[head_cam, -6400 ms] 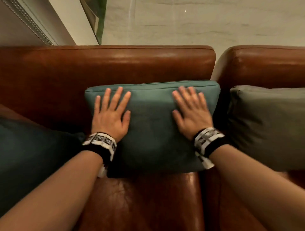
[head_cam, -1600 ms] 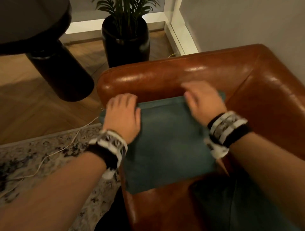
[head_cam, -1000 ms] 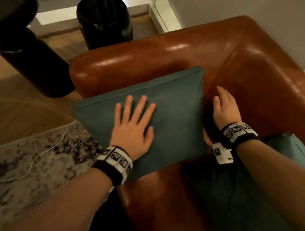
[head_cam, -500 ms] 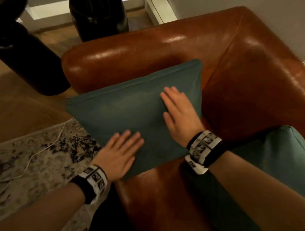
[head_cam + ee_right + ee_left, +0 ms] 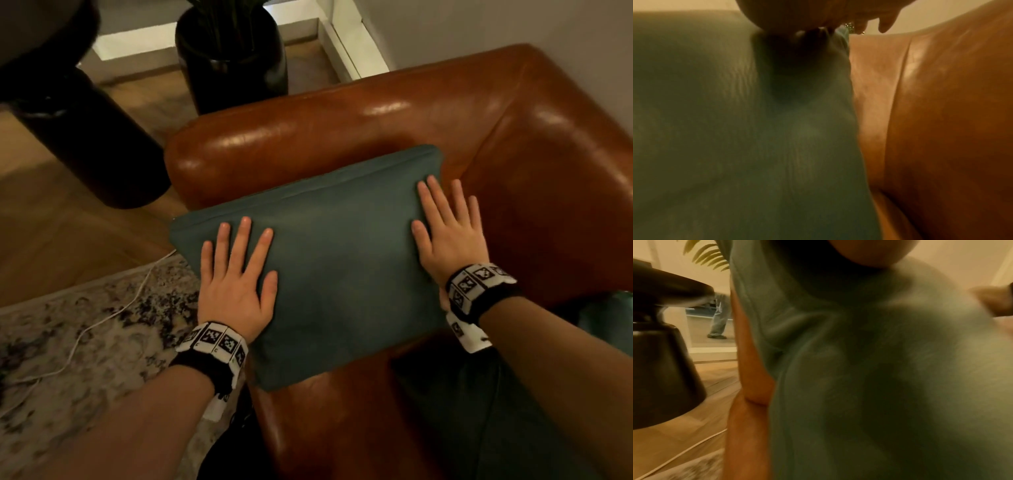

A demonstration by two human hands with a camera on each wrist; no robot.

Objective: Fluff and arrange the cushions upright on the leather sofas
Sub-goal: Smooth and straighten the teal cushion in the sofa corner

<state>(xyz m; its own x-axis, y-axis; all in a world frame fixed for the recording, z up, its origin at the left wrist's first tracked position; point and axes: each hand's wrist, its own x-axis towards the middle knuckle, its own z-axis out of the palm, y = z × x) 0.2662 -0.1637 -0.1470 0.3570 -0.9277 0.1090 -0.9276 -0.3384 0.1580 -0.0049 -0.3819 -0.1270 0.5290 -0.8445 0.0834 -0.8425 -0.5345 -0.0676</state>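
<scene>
A teal cushion (image 5: 335,270) leans upright against the arm of the brown leather sofa (image 5: 342,120), in the sofa's corner. My left hand (image 5: 239,270) lies flat with straight, spread fingers on the cushion's left part. My right hand (image 5: 448,222) lies flat with straight fingers on its right edge, next to the sofa back (image 5: 565,178). Both wrist views are blurred and show the teal cushion (image 5: 859,386) (image 5: 735,129) close up, with brown sofa leather (image 5: 941,129) beside it.
A second teal cushion (image 5: 479,421) lies on the seat at the lower right under my right forearm. Left of the sofa are a patterned rug (image 5: 85,335) with a white cable (image 5: 113,308), a black plant pot (image 5: 233,58) and a dark round table base (image 5: 78,137).
Since half a second ago my left hand slid up from the cushion's lower left corner to its left face. My right hand moved from the middle to the right edge.
</scene>
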